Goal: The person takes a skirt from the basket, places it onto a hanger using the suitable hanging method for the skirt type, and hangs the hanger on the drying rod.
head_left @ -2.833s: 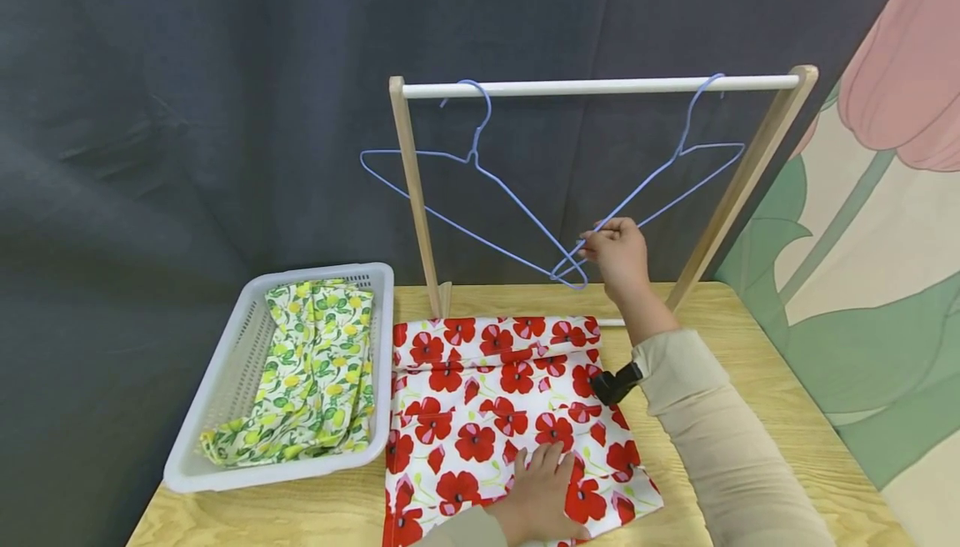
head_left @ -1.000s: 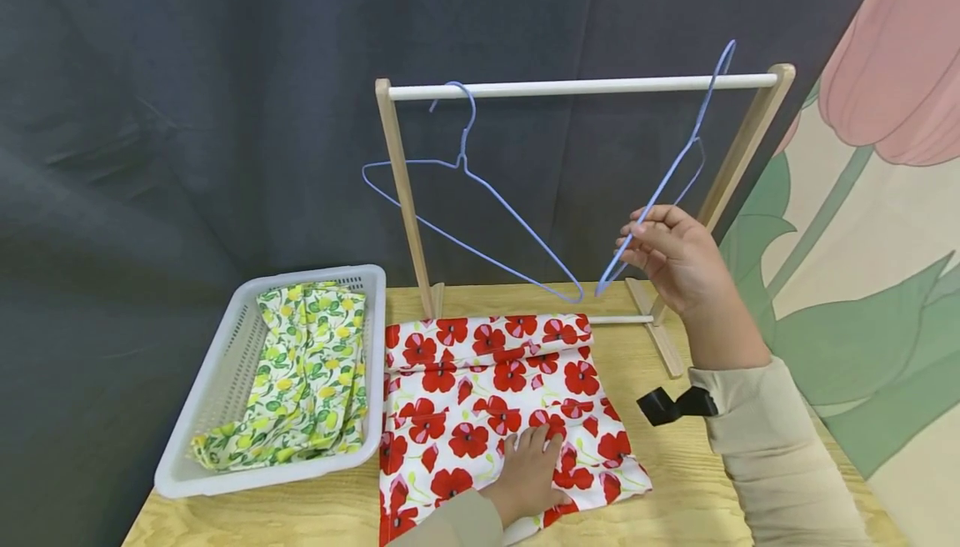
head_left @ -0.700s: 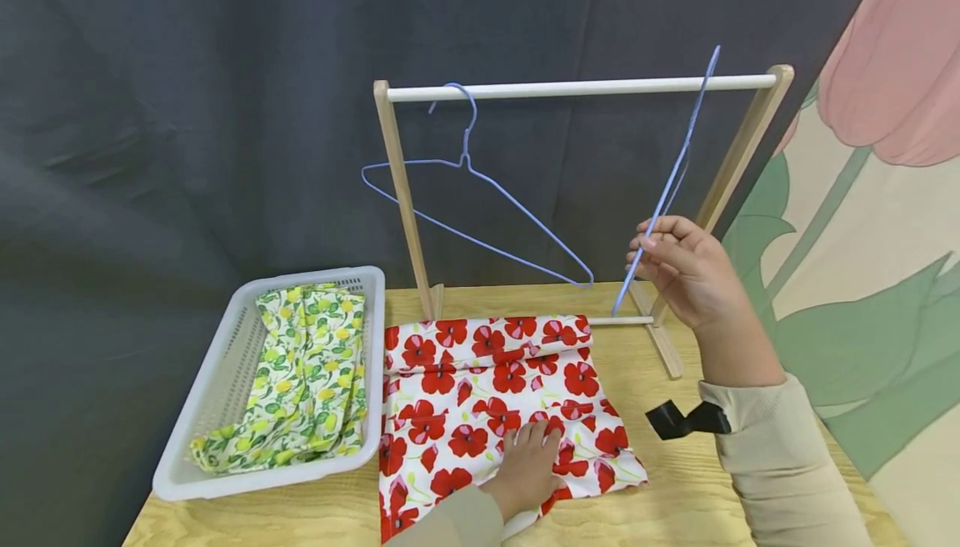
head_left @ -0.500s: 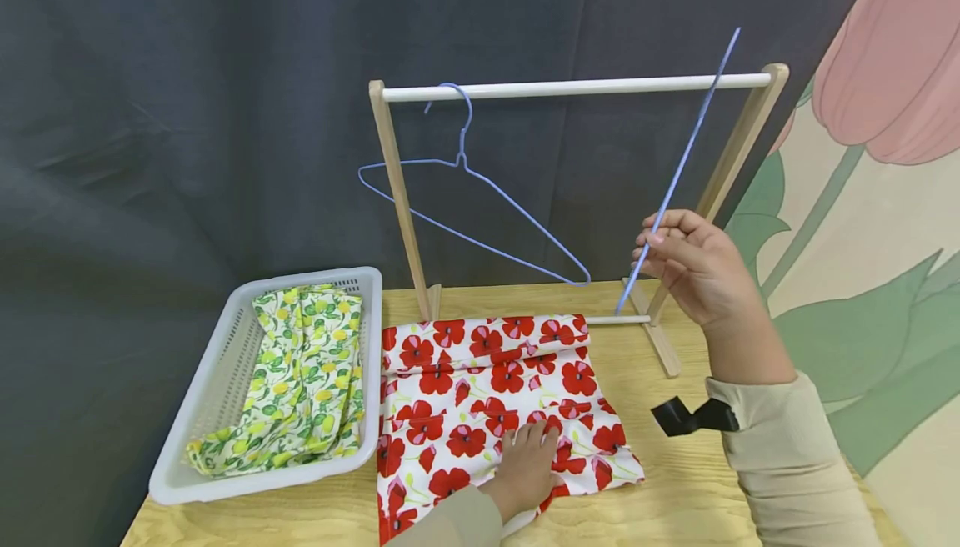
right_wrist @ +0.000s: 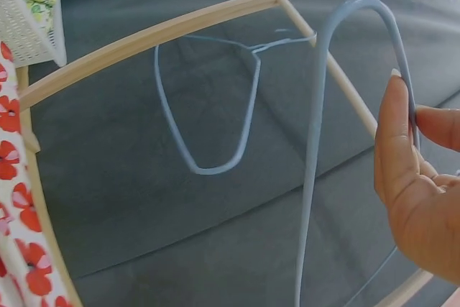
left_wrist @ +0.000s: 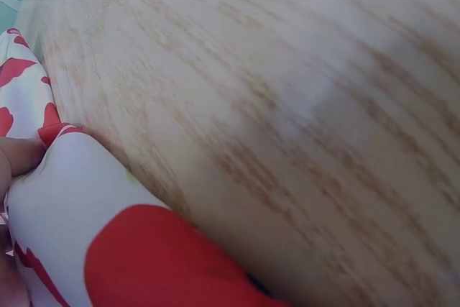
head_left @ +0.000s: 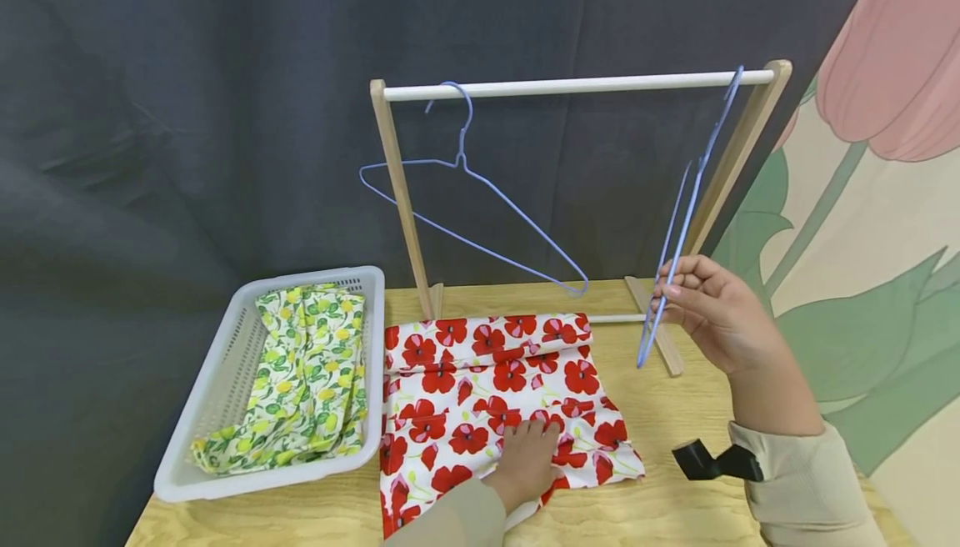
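Note:
My right hand (head_left: 723, 313) pinches the lower end of a thin blue clothes hanger (head_left: 688, 218) between thumb and fingers. The right wrist view shows its curved end (right_wrist: 363, 1) beside the fingertips. This hanger slants upward, almost edge-on; its hook overlaps the rack bar in the head view, and I cannot tell whether the two touch. A second blue hanger (head_left: 495, 184) hangs from the bar on the left. My left hand (head_left: 525, 459) rests on a white cloth (head_left: 468, 401) with red poppies, whose near edge is rumpled beneath it.
A wooden rack with a white bar (head_left: 570, 87) stands at the back of the wooden table (head_left: 600, 522). To the left sits a white plastic basket (head_left: 213, 380) holding a folded lemon-print cloth (head_left: 307, 380). Dark curtain hangs behind; a flower-painted wall is at the right.
My right hand has moved right and down with the hanger, separating it from the left one. The hanger has turned nearly edge-on. My left hand has stayed on the poppy cloth, rumpling its near edge.

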Available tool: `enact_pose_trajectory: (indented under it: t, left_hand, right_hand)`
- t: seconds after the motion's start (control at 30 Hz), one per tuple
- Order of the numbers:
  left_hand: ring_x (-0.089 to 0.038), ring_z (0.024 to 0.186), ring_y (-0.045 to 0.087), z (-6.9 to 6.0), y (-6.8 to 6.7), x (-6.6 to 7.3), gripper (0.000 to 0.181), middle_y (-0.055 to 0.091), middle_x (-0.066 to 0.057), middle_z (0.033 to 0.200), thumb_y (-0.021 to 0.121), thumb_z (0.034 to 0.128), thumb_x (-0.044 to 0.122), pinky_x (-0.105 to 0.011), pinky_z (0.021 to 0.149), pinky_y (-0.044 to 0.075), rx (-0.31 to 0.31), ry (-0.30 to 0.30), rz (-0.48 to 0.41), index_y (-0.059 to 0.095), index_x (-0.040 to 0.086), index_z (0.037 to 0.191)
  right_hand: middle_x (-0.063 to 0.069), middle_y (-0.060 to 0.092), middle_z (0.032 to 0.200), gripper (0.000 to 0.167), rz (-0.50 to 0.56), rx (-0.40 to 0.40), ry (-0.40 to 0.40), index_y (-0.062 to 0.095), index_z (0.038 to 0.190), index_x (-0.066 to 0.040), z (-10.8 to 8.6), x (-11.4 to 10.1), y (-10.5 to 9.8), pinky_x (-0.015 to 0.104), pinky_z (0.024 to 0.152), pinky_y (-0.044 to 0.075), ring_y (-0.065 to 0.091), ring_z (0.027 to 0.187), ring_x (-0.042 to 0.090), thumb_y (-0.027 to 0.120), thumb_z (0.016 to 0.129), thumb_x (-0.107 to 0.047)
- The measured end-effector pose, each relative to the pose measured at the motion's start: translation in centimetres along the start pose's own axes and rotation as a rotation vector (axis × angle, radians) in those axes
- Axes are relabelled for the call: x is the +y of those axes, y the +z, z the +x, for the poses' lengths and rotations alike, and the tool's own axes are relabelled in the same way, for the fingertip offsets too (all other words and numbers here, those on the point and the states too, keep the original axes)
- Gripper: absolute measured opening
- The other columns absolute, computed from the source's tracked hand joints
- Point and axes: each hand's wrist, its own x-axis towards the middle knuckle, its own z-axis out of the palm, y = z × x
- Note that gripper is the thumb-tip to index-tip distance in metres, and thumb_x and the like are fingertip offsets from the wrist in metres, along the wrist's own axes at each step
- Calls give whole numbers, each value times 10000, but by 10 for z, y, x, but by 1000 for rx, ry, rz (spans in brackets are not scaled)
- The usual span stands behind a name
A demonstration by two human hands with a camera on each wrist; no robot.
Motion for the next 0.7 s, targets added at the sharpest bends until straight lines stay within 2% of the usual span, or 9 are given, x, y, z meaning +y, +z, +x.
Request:
enact_pose_trajectory:
  t: [0.2, 0.4, 0.57, 0.7]
  left_hand:
    - [-168, 903, 480, -1, -3, 1, 424, 517, 0, 936, 651, 722, 369, -353, 700, 368, 21, 20, 27, 528, 172, 1077]
    - [-153, 862, 499, -1, -4, 2, 345, 520, 8, 884, 646, 730, 335, -330, 655, 374, 25, 41, 42, 546, 182, 1023]
    - [-146, 838, 510, -1, -5, 2, 309, 527, 12, 857, 646, 729, 318, -325, 635, 381, 60, 49, 67, 562, 188, 996]
    - [-141, 804, 519, 0, -4, 3, 284, 533, 13, 825, 654, 714, 315, -316, 610, 387, 90, 46, 94, 573, 191, 957]
  right_hand:
    - [109, 552, 856, 248, -79, 13, 45, 461, 977, 55, -23, 13, -5, 275, 643, 487, 576, 777, 187, 281, 853, 170]
    - [65, 538, 876, 254, -155, -14, 124, 462, 986, 11, -46, 30, -10, 272, 650, 483, 563, 782, 156, 310, 850, 164]
    - [50, 540, 861, 255, -203, -15, 184, 457, 979, -5, -62, 43, -15, 283, 651, 486, 567, 765, 151, 319, 846, 162]
    - [47, 528, 842, 215, -284, -15, 227, 446, 969, 21, -74, 50, -20, 292, 624, 494, 563, 746, 150, 332, 845, 155]
